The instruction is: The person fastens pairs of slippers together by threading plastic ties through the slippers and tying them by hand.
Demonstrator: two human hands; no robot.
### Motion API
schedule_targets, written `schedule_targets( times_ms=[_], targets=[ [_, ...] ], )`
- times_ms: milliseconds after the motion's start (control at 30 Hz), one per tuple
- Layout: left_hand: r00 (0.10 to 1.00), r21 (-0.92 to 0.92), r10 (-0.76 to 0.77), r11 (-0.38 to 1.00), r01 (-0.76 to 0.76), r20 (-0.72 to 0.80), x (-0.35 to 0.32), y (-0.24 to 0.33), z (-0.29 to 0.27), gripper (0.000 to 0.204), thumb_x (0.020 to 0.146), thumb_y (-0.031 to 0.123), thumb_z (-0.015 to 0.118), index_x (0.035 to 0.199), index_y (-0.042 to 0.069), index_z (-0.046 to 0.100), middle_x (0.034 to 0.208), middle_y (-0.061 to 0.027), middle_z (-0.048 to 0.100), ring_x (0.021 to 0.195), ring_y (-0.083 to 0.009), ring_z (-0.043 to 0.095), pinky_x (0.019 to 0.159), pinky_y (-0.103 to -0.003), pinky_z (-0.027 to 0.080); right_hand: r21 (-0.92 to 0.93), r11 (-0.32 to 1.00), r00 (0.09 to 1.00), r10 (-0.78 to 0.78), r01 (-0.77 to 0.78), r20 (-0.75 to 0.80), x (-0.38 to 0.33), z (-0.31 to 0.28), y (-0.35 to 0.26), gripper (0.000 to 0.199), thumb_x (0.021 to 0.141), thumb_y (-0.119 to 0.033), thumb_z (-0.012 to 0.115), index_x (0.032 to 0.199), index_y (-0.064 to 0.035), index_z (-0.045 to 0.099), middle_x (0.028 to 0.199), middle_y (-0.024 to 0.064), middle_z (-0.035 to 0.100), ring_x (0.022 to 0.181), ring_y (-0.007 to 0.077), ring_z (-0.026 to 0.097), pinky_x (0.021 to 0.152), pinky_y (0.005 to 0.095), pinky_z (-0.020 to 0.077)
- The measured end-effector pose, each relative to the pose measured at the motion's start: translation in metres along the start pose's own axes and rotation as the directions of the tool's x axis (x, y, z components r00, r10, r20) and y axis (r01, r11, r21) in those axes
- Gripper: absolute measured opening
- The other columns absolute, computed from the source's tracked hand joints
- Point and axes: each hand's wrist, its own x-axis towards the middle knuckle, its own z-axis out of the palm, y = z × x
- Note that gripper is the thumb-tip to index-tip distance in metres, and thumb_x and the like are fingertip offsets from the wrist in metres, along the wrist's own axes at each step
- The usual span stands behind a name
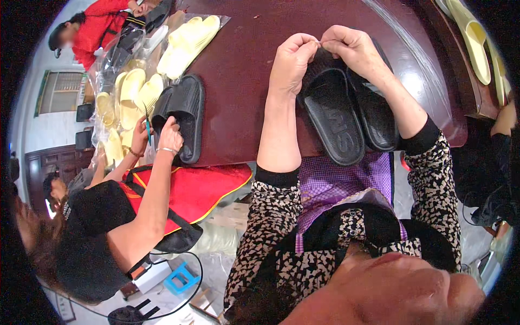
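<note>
Black slide sandals (346,116) lie paired at the surface's (244,65) near edge; your left hand (291,60) and right hand (353,50) fingers pinch their far tips. Light, rubbery, flexible: grip the straps.

Two slippers (346,116) lay side by side on the table (244,70), close to its near edge. The left hand (290,62) and the right hand (352,51) met at the far end of the slippers, fingers pinched together. Farther left on the table lay another pair of slippers (184,111), with a co-worker's hand (170,135) on it. Behind that pair, more slippers in bags (130,92) were piled at the table's left end.
</note>
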Motion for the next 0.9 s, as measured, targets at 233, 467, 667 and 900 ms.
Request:
schedule_targets(
  times_ms=[233, 467, 667, 900],
  targets=[
    [0.999, 0.016, -0.031, 0.999, 0.031, -0.015, -0.002, 0.0, 0.0, 0.004, 0.082, 0.005, 0.059, 0.082, 0.003, 0.063, 0.072, 0.0026, 0.058, 0.063, -0.0043, 0.047, 0.058, -0.018, 0.038, -0.074, 0.997, 1.0, -0.015, 0.014, -0.008, -0.002, 0.001, 0.004, 0.008, 0.082, -0.009, 0.06, 0.088, -0.0036, 0.062, 0.072, 0.0045, 0.063, 0.069, 0.0112, 0.059, 0.064, 0.0262, 0.0474],
    [0.999, 0.03, -0.04, 0.999, 0.041, -0.017, -0.002, -0.001, 0.001, 0.004, 0.081, 0.005, 0.06, 0.083, 0.003, 0.063, 0.073, 0.0022, 0.059, 0.064, -0.0045, 0.048, 0.059, -0.019, 0.039, -0.117, 0.992, 0.999, -0.041, 0.039, -0.018, -0.002, 0.003, 0.005, 0.009, 0.081, -0.011, 0.061, 0.088, -0.004, 0.062, 0.075, 0.0068, 0.065, 0.071, 0.0138, 0.062, 0.066, 0.0275, 0.0486],
    [0.998, 0.015, 0.01, 1.0, -0.009, -0.065, 0.001, -0.002, 0.005, 0.006, 0.084, 0.006, 0.059, 0.086, 0.002, 0.063, 0.072, 0.0009, 0.059, 0.063, -0.0051, 0.049, 0.059, -0.019, 0.039, -0.106, 0.99, 0.987, -0.105, 0.092, -0.12, 0.0, 0.006, 0.005, 0.009, 0.084, -0.006, 0.059, 0.091, -0.0023, 0.062, 0.073, 0.0008, 0.062, 0.068, 0.0072, 0.056, 0.063, 0.0228, 0.047],
    [0.963, -0.013, 0.09, 0.995, -0.097, -0.253, 0.002, -0.002, 0.012, 0.014, 0.085, 0.003, 0.056, 0.099, -0.001, 0.058, 0.086, -0.004, 0.059, 0.071, -0.0096, 0.055, 0.063, -0.02, 0.045, -0.165, 0.978, 0.943, -0.171, 0.127, -0.286, 0.001, 0.004, 0.007, 0.016, 0.082, -0.007, 0.059, 0.097, -0.0021, 0.063, 0.089, 0.0097, 0.066, 0.081, 0.017, 0.064, 0.073, 0.0287, 0.0502]
  ],
)
